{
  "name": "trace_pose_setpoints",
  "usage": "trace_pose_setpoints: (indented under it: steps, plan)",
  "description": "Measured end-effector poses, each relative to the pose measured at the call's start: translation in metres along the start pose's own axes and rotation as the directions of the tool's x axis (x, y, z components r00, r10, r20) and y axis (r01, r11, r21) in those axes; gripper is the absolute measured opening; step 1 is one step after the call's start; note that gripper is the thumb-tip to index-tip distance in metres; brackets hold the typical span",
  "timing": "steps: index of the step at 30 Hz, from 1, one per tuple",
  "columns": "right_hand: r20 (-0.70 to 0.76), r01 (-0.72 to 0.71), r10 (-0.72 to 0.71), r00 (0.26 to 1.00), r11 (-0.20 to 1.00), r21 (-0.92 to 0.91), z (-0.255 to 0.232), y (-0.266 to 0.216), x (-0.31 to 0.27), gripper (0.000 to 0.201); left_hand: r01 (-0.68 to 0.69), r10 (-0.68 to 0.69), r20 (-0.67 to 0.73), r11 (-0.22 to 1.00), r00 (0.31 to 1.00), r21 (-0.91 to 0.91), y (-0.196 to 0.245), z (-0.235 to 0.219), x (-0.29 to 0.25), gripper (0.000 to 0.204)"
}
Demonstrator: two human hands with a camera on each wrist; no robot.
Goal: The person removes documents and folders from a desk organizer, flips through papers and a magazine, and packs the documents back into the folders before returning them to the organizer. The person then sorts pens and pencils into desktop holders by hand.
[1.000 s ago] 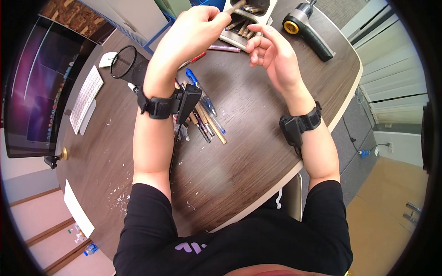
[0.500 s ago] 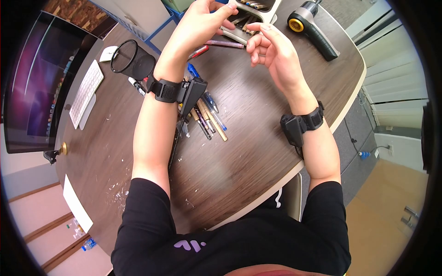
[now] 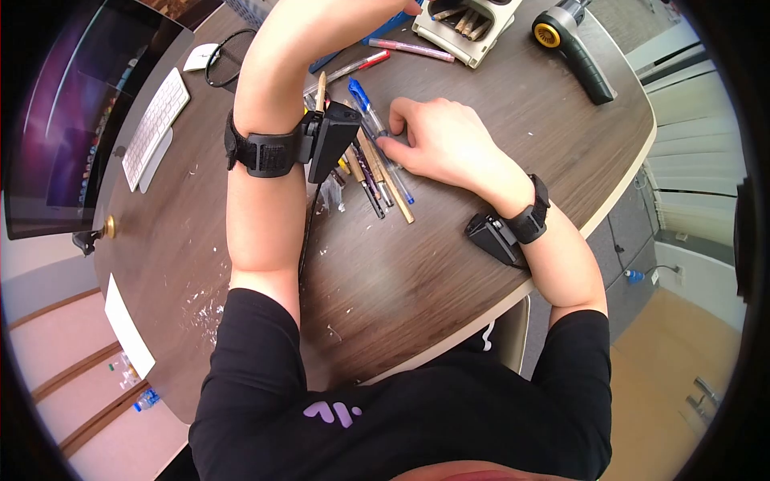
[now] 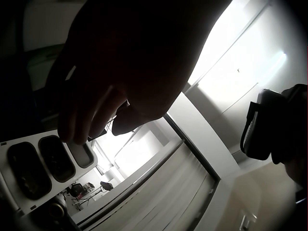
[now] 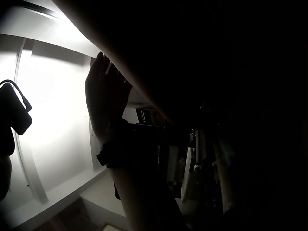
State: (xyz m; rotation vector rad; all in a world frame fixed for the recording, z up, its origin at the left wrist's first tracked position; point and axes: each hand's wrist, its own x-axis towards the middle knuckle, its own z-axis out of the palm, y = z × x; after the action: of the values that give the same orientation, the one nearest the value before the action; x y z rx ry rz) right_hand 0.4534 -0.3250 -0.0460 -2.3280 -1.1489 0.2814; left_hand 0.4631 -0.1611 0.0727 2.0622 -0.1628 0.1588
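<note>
My left hand (image 3: 361, 22) is partly cut off by the top edge of the head view. In the left wrist view it is a dark shape, its fingers hanging at the third compartment of a pale desk organizer (image 4: 33, 190), thumb apart from them. My right hand (image 3: 445, 140) is low over a loose pile of pens and pencils, thumb and forefinger parted beside a blue-capped pen (image 3: 358, 94). A wooden pencil (image 3: 395, 197) and several pens lie below its fingertips. My left wrist camera (image 3: 333, 140) covers part of the pile.
The organizer (image 3: 473, 52) holds pencils at the back. A red-capped pen (image 3: 373, 59) and a pink pen (image 3: 413, 50) lie before it. A black-handled tool (image 3: 581, 64) is at right; a mesh cup (image 3: 228, 64), mouse (image 3: 200, 56) and keyboard (image 3: 156, 128) are at left.
My left hand held a pencil-like stick at the organizer a second ago; that stick no longer shows. My right hand has come from beside the organizer down to the pens, turning palm down.
</note>
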Motion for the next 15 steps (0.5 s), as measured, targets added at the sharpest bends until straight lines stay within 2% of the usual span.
trace_pose_setpoints:
  steps: [5,8,15]
  plan:
    - [-0.095,-0.035,0.030,0.995,0.998,-0.050,-0.001,0.000,-0.001,0.028,-0.006,0.008,-0.040,0.999,0.999,0.051,0.006,-0.006,-0.004,0.031]
    - [-0.101,0.005,-0.021,0.995,0.987,-0.159,0.004,-0.004,-0.002,0.028,-0.019,0.021,-0.033,0.998,0.999,0.054,0.005,-0.008,-0.006,0.032]
    - [-0.086,0.064,-0.083,0.993,0.978,-0.198,0.010,0.001,-0.002,0.028,-0.016,0.019,-0.027,0.993,0.999,0.115,-0.001,-0.021,-0.008,0.032]
